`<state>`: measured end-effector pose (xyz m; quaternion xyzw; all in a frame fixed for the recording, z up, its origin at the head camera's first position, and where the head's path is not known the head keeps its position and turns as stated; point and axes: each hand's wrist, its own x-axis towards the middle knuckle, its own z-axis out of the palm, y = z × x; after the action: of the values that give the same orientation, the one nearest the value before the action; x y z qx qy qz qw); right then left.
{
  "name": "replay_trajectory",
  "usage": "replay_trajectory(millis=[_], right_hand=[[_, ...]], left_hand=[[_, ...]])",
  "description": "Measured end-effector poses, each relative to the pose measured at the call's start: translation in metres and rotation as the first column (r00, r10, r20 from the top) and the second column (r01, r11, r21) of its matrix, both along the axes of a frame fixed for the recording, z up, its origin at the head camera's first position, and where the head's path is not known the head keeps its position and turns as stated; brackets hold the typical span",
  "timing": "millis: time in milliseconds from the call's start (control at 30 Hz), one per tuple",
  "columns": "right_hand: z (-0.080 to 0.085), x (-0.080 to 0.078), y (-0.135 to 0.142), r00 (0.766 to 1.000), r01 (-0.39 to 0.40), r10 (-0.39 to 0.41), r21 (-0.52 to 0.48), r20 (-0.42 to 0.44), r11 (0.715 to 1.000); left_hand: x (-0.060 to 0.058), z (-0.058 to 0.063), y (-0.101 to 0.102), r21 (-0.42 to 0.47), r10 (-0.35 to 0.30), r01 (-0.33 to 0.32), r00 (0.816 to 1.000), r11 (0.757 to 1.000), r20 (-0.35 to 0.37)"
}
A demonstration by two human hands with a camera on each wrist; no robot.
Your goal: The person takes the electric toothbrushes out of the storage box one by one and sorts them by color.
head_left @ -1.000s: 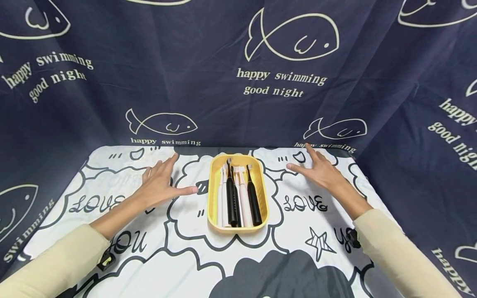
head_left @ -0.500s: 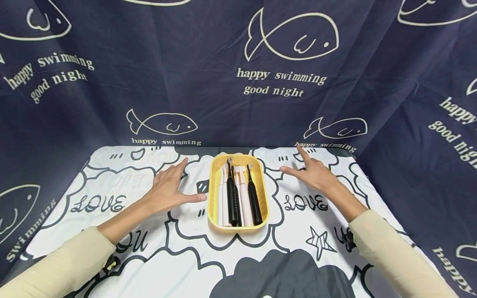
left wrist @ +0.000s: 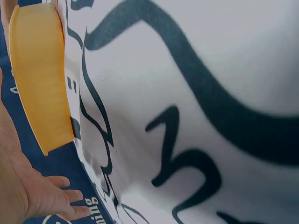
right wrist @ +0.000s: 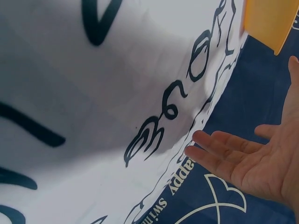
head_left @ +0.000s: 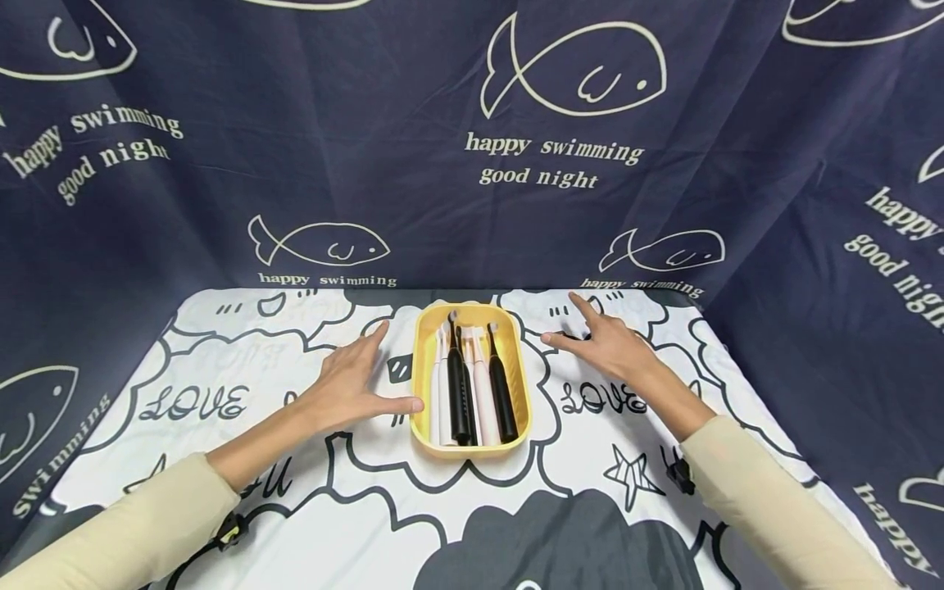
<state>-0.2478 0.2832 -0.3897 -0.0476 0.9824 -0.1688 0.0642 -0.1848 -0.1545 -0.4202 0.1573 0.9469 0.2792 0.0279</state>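
A yellow plastic basket [head_left: 525,410] stands mid-table, with several electric toothbrushes lying in it, heads toward the back. Some are black, such as the black toothbrush [head_left: 503,401] on the right; others are white or pale pink, like the pink toothbrush [head_left: 485,401]. My left hand [head_left: 354,381] is spread to the left of the basket, its thumb tip at the left rim; whether it touches cannot be told. My right hand [head_left: 612,348] hovers to the right, apart from the basket, thumb and index finger stretched out. Both wrist views show the basket's outer wall [left wrist: 39,79] and fingers extended, holding nothing.
A white cloth [head_left: 354,533] with black cloud drawings and lettering covers the table. Dark blue curtains [head_left: 413,164] with fish prints hang behind it and at both sides. A small black device [head_left: 230,531] shows under the left sleeve.
Both hands have moved inward toward the basket, the left rightward until its thumb reaches the rim, the right leftward. The basket and toothbrushes stay in place.
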Motion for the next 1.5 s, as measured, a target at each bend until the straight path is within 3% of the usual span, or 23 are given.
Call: replay_trajectory(millis=[433, 833, 1233, 1500], right_hand=[[-0.005, 0.002, -0.012, 0.997, -0.059, 0.057, -0.038, -0.043, 0.998], [-0.010, 0.006, -0.023, 0.993, -0.093, 0.091, -0.013, -0.078, 0.996], [-0.014, 0.011, -0.033, 0.985, -0.141, 0.133, -0.069, -0.108, 0.988], [-0.018, 0.015, -0.043, 0.985, -0.165, 0.153, -0.170, -0.084, 0.971]], left_hand=[[0.015, -0.004, 0.023, 0.056, -0.042, 0.042, 0.999, 0.998, -0.003], [0.028, -0.011, 0.038, 0.185, -0.056, 0.040, 0.995, 0.982, 0.080], [0.030, -0.018, 0.053, 0.348, -0.158, 0.127, 0.985, 0.929, 0.063], [0.030, -0.021, 0.056, 0.333, -0.134, 0.104, 0.989, 0.937, 0.069]])
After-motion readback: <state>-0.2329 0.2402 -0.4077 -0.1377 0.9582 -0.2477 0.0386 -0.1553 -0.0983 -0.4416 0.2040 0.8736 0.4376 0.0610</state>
